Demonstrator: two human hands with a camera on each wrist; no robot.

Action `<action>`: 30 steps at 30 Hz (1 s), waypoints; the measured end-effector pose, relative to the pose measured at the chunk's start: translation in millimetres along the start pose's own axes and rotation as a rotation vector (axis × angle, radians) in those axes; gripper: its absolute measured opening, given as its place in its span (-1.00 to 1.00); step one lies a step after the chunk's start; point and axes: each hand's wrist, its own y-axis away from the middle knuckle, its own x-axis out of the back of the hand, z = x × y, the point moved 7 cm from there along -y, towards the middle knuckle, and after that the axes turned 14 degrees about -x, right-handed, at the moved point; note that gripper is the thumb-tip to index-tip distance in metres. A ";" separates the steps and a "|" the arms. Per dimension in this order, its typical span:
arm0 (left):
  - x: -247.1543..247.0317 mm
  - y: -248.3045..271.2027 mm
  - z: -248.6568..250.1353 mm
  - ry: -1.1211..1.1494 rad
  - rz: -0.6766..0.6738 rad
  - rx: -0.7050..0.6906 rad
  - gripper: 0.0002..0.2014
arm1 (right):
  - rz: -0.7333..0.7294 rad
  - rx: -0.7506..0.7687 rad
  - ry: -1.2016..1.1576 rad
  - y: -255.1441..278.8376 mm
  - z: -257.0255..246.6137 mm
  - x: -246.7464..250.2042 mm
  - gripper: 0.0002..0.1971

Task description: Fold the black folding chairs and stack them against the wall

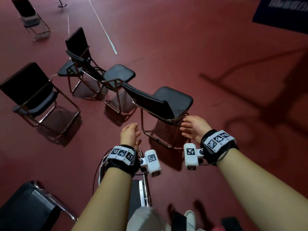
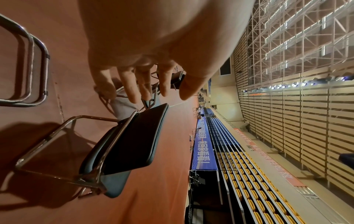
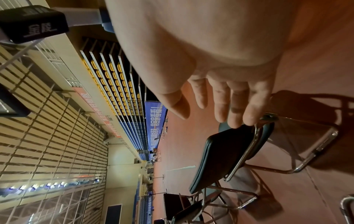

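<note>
The nearest black folding chair (image 1: 166, 104) stands unfolded on the red floor with its backrest towards me. My left hand (image 1: 131, 130) hovers open just left of its chrome frame and holds nothing. My right hand (image 1: 190, 125) is open at the chair's right side, its fingertips (image 3: 249, 119) at the top of the frame beside the backrest (image 3: 226, 154); whether they touch is unclear. In the left wrist view the relaxed fingers (image 2: 134, 94) hang above the same chair (image 2: 132, 141). Several other unfolded black chairs (image 1: 116, 75) stand further left.
A folded chair's chrome frame (image 1: 145, 192) lies under my left forearm, and another dark chair (image 1: 33, 204) sits at the bottom left. A white line (image 1: 103, 27) crosses the floor. A dark blue banner (image 1: 283, 12) is at the top right. My shoe (image 1: 190, 215) shows below.
</note>
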 end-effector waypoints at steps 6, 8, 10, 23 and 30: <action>-30.5 -48.5 13.1 -0.017 0.014 -0.006 -0.85 | -0.011 0.053 0.115 -45.7 -43.1 -24.7 -0.72; -36.2 -73.0 14.5 -0.024 0.024 0.006 -0.86 | -0.011 0.076 0.157 -63.0 -58.9 -39.2 -0.70; -44.4 -101.1 16.3 -0.031 0.018 0.018 -0.87 | -0.005 0.108 0.216 -83.0 -77.1 -54.8 -0.68; -74.6 -275.4 45.1 -0.127 -0.111 0.092 -0.87 | 0.199 0.269 0.845 -210.1 -155.6 -149.9 -0.30; -83.7 -312.9 29.0 -0.134 -0.147 0.171 -0.78 | 0.265 0.151 0.997 -242.4 -141.8 -157.4 -0.27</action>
